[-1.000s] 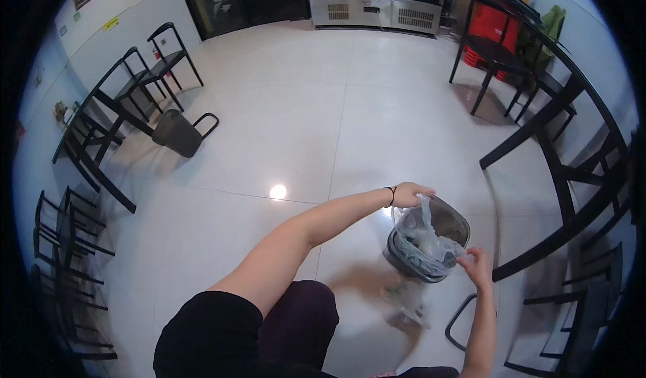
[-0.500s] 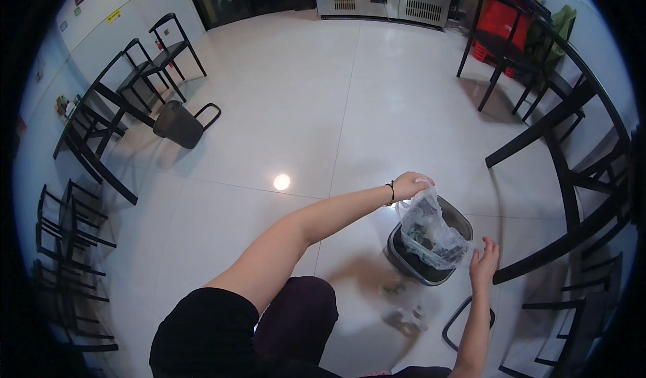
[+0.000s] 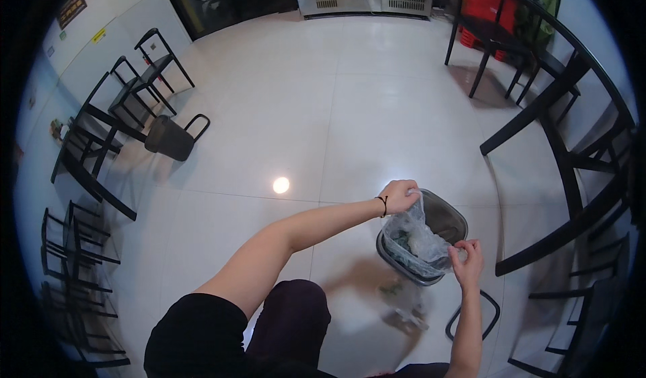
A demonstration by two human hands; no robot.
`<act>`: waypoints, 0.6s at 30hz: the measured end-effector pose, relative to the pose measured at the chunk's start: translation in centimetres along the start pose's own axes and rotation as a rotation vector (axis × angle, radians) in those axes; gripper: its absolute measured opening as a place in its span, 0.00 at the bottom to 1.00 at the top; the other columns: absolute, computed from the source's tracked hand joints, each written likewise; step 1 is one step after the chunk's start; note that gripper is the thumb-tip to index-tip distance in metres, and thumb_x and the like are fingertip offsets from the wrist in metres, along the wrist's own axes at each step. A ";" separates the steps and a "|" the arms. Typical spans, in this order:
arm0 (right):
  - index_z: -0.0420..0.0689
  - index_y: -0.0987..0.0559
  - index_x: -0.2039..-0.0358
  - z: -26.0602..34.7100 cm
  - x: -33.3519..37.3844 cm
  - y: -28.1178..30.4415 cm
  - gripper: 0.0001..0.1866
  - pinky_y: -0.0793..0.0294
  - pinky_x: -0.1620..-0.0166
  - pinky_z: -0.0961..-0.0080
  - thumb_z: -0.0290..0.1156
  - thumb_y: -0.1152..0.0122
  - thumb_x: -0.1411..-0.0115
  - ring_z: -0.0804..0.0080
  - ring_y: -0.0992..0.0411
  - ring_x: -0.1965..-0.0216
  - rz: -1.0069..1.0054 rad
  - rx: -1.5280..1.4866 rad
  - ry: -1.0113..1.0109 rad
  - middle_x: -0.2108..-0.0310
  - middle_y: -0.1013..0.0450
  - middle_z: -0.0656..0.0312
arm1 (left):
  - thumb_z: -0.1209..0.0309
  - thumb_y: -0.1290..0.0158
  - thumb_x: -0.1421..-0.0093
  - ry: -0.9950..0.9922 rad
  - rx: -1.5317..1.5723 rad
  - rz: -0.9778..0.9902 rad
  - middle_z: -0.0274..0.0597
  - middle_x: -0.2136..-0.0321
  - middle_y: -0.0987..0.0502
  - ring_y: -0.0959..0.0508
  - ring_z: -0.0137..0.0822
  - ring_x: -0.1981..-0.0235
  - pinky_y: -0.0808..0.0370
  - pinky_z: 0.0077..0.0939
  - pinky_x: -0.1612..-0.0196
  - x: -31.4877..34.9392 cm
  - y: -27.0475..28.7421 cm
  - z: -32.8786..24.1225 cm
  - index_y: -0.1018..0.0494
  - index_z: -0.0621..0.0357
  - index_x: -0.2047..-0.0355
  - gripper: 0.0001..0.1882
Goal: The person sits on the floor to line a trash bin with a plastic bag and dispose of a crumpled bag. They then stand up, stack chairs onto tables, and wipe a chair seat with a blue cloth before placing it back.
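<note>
Grip L (image 3: 399, 197), R (image 3: 469, 265): bag (image 3: 425, 245) edges

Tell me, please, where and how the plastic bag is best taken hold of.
Take the plastic bag, probably, by its loose upper edges, from above: it slumps, soft and crumpled, in the bin, one edge pinched up in the left hand.

Bag contents (image 3: 404, 238) blurred; metal cabinet (image 3: 363, 0) cut off above.
</note>
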State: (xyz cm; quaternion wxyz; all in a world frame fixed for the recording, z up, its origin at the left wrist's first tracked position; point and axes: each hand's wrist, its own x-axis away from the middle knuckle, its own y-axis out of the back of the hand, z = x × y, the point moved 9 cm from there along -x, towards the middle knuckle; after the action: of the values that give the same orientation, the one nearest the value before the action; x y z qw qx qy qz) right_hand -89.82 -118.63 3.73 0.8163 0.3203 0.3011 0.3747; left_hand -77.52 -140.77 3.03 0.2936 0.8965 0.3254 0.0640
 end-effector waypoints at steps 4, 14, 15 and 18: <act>0.41 0.27 0.78 -0.2 -0.1 0.5 0.09 0.35 0.66 0.74 0.32 0.39 0.56 0.67 0.35 0.70 -0.022 -0.187 0.053 0.75 0.36 0.60 | 0.61 0.55 0.49 0.077 -0.053 -0.107 0.54 0.75 0.27 0.27 0.50 0.71 0.31 0.35 0.67 -0.6 0.0 3.9 0.29 0.60 0.70 0.15; 0.39 0.30 0.77 -12.2 -2.1 -2.9 0.08 0.39 0.70 0.83 0.31 0.47 0.46 0.78 0.40 0.75 -0.250 -0.513 -0.292 0.78 0.36 0.65 | 0.58 0.60 0.47 0.392 -0.109 -0.345 0.57 0.71 0.28 0.29 0.54 0.66 0.33 0.41 0.62 -3.5 0.4 12.1 0.30 0.62 0.74 0.19; 0.40 0.30 0.76 -15.1 -1.7 -3.4 0.08 0.39 0.71 0.84 0.31 0.48 0.46 0.80 0.40 0.75 -0.281 -0.558 -0.396 0.79 0.36 0.67 | 0.57 0.61 0.47 0.406 -0.089 -0.347 0.57 0.71 0.28 0.29 0.53 0.66 0.33 0.41 0.62 -4.2 -0.2 12.7 0.29 0.62 0.73 0.20; 0.42 0.28 0.77 -16.9 -1.4 -4.9 0.08 0.39 0.73 0.84 0.33 0.46 0.47 0.83 0.40 0.76 -0.312 -0.592 -0.611 0.80 0.35 0.69 | 0.57 0.65 0.45 0.406 -0.262 -0.136 0.55 0.71 0.27 0.27 0.51 0.66 0.32 0.42 0.62 -5.1 -1.2 15.3 0.28 0.64 0.72 0.22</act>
State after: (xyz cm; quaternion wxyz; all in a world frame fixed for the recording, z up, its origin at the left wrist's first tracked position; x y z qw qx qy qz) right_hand -100.89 -117.26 -10.02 0.9709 0.1195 -0.0291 0.2054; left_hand -77.46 -150.62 -9.84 0.3396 0.7958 0.4261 0.2643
